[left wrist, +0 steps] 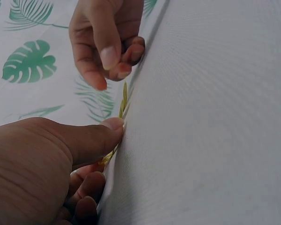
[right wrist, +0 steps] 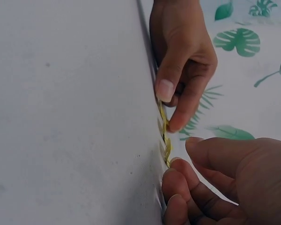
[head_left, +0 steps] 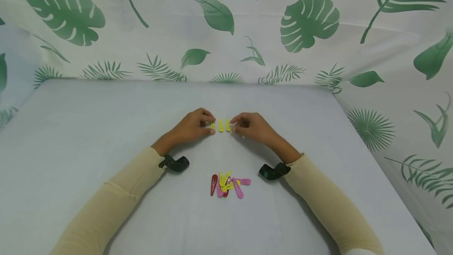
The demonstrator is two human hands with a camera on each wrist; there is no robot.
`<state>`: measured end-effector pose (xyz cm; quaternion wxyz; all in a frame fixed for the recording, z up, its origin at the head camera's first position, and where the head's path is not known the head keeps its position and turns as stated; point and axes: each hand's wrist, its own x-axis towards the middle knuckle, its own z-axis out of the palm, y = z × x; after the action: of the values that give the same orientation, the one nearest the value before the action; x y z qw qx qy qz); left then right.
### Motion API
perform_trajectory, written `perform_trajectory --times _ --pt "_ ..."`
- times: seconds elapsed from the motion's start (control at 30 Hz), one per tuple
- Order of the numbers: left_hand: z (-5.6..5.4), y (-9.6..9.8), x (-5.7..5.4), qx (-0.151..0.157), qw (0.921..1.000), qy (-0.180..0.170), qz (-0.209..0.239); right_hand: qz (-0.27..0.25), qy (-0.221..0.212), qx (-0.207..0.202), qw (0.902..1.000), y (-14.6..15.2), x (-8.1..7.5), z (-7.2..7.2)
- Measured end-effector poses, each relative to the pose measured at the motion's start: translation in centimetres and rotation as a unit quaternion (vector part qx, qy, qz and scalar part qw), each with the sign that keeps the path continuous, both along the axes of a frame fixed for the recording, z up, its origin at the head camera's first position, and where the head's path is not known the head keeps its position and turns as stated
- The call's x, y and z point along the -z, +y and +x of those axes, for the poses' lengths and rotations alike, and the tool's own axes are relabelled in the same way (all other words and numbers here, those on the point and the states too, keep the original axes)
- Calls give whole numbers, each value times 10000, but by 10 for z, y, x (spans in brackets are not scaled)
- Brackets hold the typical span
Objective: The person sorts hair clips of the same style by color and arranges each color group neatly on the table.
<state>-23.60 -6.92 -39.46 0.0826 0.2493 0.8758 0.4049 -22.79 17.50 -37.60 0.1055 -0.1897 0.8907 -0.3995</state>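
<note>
Three yellow snap hair clips stand in a short row on the table. My left hand (head_left: 192, 126) pinches the leftmost yellow clip (head_left: 212, 125) between thumb and fingertips, close against the cloth. Beside it lie the middle clip (head_left: 221, 125) and the right clip (head_left: 228, 125), both upright in the head view. My right hand (head_left: 252, 127) is just right of the row, loosely bent, its fingertips near the right clip. In the right wrist view a gap shows between that thumb (right wrist: 201, 147) and the fingers, with nothing held.
Nearer to me lies a loose pile of hair clips, with a dark red clip (head_left: 214, 185), a pink clip (head_left: 238, 189) and a yellow clip (head_left: 230, 186) among several. A white cloth covers the table (head_left: 106, 117). A leaf-print curtain (head_left: 244, 19) hangs behind and on the right.
</note>
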Motion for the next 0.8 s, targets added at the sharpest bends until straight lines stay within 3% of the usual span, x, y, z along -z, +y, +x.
perform_trajectory --times 0.4,0.6,0.8 --pt "-1 0 1 -34 10000 -2 23 -448 -429 -671 9958 0 -7 32" --pt "0 0 0 -73 10000 -19 9 -452 -657 -1102 9907 -1 -10 49" --pt "0 -1 1 -27 10000 56 63 -360 -852 -1237 9880 -1 -12 63"
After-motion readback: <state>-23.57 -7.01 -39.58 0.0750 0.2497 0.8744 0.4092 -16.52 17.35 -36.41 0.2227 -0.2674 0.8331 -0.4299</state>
